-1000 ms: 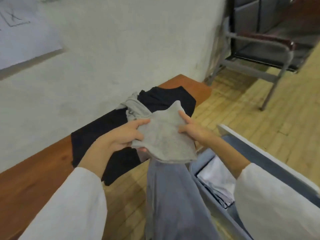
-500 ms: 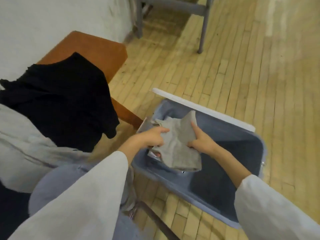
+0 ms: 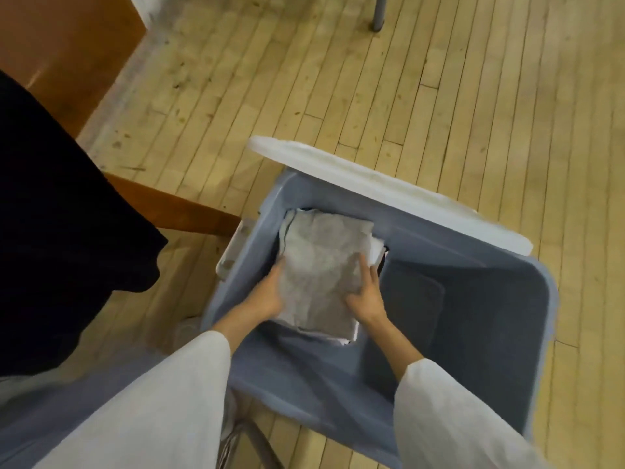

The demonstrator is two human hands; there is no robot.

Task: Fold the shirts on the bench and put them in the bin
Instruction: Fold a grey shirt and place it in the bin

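A folded grey shirt [image 3: 321,265] lies flat inside the blue-grey bin [image 3: 500,319], on top of a stack of other folded clothes at the bin's left side. My left hand [image 3: 267,292] holds the shirt's left edge and my right hand [image 3: 367,296] grips its right edge, both resting down on the stack. A black shirt [image 3: 61,231] drapes over the brown wooden bench [image 3: 64,45] at the left, hanging past its front edge.
The bin's white lid [image 3: 389,187] leans along its far rim. A wooden plank floor [image 3: 406,79] surrounds the bin. A metal chair leg [image 3: 378,11] stands at the top. My grey trouser leg [image 3: 50,418] fills the lower left.
I carried the grey shirt from above the bench down into the bin; it now rests on the stack. My view swung right and downward over the bin.
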